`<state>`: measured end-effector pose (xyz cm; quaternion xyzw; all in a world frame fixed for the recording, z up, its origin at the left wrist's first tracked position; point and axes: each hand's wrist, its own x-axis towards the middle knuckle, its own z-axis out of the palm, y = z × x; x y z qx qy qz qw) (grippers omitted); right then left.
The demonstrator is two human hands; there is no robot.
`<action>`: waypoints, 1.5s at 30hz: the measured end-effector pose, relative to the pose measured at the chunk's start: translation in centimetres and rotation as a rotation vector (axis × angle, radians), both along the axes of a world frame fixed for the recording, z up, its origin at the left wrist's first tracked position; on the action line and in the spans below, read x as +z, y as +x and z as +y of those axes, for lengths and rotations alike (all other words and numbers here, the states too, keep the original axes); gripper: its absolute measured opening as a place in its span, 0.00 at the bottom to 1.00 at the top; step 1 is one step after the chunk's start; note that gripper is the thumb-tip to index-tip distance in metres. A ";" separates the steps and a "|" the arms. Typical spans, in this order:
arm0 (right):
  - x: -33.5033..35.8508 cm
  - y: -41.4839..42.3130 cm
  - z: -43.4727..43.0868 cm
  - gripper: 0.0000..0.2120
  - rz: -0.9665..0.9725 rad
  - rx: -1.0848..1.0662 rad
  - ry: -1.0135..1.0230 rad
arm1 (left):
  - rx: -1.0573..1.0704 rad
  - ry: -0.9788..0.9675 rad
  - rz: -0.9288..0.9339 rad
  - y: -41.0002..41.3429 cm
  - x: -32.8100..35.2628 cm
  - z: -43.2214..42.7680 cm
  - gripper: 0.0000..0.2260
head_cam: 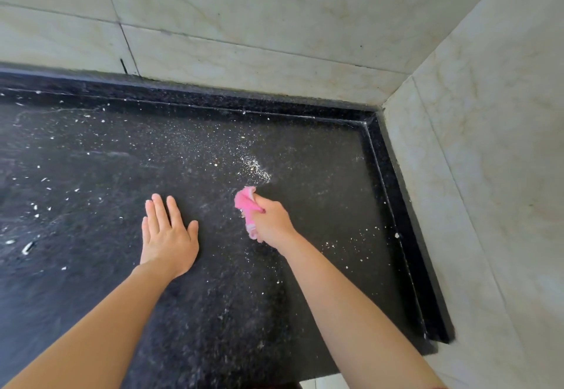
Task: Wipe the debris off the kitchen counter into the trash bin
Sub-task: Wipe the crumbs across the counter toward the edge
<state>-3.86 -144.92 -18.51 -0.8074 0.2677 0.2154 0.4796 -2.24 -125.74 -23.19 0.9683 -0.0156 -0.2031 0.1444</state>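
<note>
Right hand (271, 221) fisted on soft, bunched cloth (245, 202) — crumbs (256, 170) just beyond it, light, loose, scatter-prone. Left hand (169, 233) beside cloth, flat, fingers spread, empty — bin unseen.

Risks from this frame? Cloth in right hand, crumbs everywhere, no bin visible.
1. The pink cloth is bunched small in the right hand, so each pass likely leaves streaks of the white pile just beyond it.
2. The left hand lies flat on the counter among crumbs; it may smear or pick some up.
3. No trash bin is in view, so debris swept off the front edge could hit the floor.
</note>
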 end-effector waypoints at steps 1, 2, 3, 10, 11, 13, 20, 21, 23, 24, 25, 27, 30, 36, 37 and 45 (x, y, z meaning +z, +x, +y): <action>0.4 -0.2 0.0 0.21 -0.002 0.020 0.037 | -0.009 0.014 0.007 0.0 0.2 0.0 0.30; 1.1 -0.6 -0.4 0.20 -0.036 0.026 0.054 | -0.018 0.024 0.020 0.0 0.4 0.0 0.31; 2.0 -0.8 -1.3 0.19 -0.077 0.001 0.021 | -0.025 0.030 0.034 0.1 0.6 0.0 0.31; 2.7 -4.2 -12.1 0.19 0.104 -0.172 -0.497 | -0.041 0.053 0.069 0.1 0.7 -0.1 0.30; 2.2 -4.9 -11.6 0.18 0.119 -0.137 -0.521 | -0.042 0.061 0.078 0.1 0.7 -0.1 0.30; 1.5 -6.1 -8.9 0.23 0.088 -0.085 -0.524 | -0.047 0.082 0.096 0.2 0.9 -0.2 0.30; 1.2 -7.0 0.0 0.25 -0.040 0.076 -0.122 | -0.025 0.064 0.108 -0.7 1.7 -0.5 0.30; 1.7 -6.9 0.0 0.24 -0.065 0.080 -0.081 | -0.012 0.032 0.090 -1.5 1.8 -0.7 0.30; 2.5 -6.4 -1.4 0.22 -0.144 0.032 -0.098 | 0.030 -0.030 0.036 -3.7 2.0 -1.2 0.30; 2.7 -6.2 -2.6 0.22 -0.184 0.002 -0.146 | 0.040 -0.038 0.006 -4.8 2.0 -1.5 0.31; 2.9 -6.0 -4.1 0.22 -0.210 -0.010 -0.207 | 0.044 -0.033 -0.009 -5.9 1.9 -1.9 0.32; 2.9 -5.3 -7.5 0.22 -0.210 0.017 -0.335 | 0.055 -0.005 0.012 -7.2 1.6 -2.4 0.33; 2.6 -4.1 -13.1 0.22 -0.197 0.061 -0.598 | 0.080 0.054 0.064 -7.7 1.1 -2.9 0.34; 2.0 -3.1 -21.5 0.20 -0.056 0.285 -1.162 | 0.087 0.162 0.178 -6.7 1.4 -3.5 0.33; 1.6 -3.7 -22.1 0.19 -0.009 0.335 -1.191 | 0.087 0.171 0.192 -6.6 1.4 -3.6 0.33; 1.2 -10.4 -21.3 0.11 0.059 0.207 -0.978 | 0.079 0.174 0.252 -6.4 2.0 -3.7 0.34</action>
